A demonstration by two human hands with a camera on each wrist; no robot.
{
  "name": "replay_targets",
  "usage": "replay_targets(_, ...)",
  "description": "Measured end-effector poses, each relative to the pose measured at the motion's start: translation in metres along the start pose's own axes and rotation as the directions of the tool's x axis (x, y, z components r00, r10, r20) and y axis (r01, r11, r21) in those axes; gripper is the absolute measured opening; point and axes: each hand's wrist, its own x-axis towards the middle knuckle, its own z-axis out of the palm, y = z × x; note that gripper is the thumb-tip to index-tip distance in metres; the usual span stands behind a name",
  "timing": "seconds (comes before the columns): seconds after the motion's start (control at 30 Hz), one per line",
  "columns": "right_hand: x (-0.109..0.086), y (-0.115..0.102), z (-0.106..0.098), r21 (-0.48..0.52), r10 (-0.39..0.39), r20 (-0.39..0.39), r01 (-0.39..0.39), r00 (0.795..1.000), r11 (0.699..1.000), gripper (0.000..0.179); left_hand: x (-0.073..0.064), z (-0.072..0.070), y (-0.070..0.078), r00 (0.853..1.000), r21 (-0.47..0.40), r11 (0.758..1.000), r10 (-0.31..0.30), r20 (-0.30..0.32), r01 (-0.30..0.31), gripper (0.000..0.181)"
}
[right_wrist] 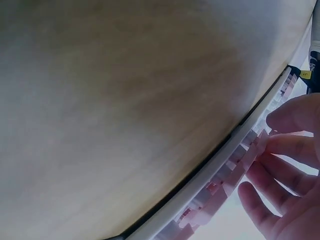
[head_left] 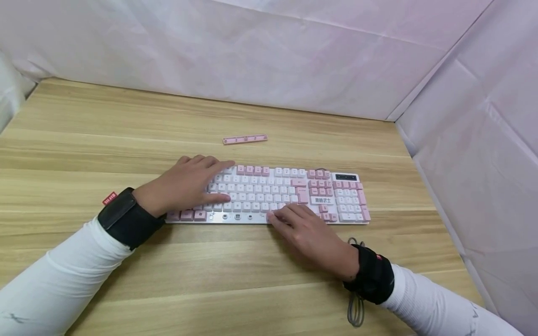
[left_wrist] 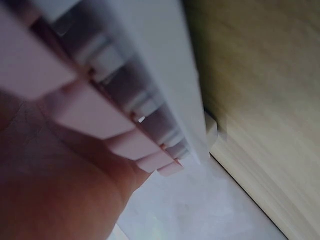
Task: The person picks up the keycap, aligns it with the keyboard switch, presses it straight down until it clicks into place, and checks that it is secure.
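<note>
A pink and white keyboard [head_left: 262, 191] lies across the table, its bare space-bar slot [head_left: 237, 217] showing along the near edge. My left hand [head_left: 185, 184] rests on its left end, thumb and index finger stretched over the keys; the other fingertips are hidden. In the left wrist view the palm [left_wrist: 65, 180] lies against pink keycaps [left_wrist: 92, 112]. At the near edge, right of the slot, my right hand [head_left: 304, 231] pinches a pink keycap [right_wrist: 262, 142] between thumb and index finger. That keycap looks tilted. Beyond the keyboard lies a pink space-bar keycap [head_left: 245, 139], underside up.
A grey coiled cable [head_left: 356, 312] lies under the right wrist, partly covered by the black wrist strap [head_left: 371, 275]. White cloth [head_left: 269, 56] hangs behind the wooden table [head_left: 105, 121] and on its right side.
</note>
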Motion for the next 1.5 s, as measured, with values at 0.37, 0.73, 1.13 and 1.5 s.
replay_targets(0.37, 0.000, -0.002, 0.001, 0.084, 0.044, -0.062, -0.039, 0.997, 0.996, 0.044, 0.001, 0.001, -0.001, 1.000, 0.003, 1.000, -0.004, 0.004, 0.004, 0.089)
replay_targets(0.73, -0.001, -0.002, -0.001, 0.086, 0.068, -0.009, -0.067, 0.998, 0.994, 0.045, 0.001, 0.000, -0.002, 1.000, 0.011, 1.000, -0.019, 0.015, 0.019, 0.089)
replay_targets(1.13, 0.005, 0.002, -0.006, -0.046, -0.015, 0.015, 0.016, 1.000, 0.999, 0.032, 0.000, -0.001, -0.001, 1.000, 0.000, 1.000, -0.017, 0.019, 0.017, 0.088)
replay_targets(1.5, 0.042, 0.031, -0.026, 0.233, 0.040, -0.087, -0.018, 0.995, 0.972, 0.010, 0.000, 0.001, -0.001, 1.000, 0.001, 1.000, -0.011, 0.011, 0.011, 0.088)
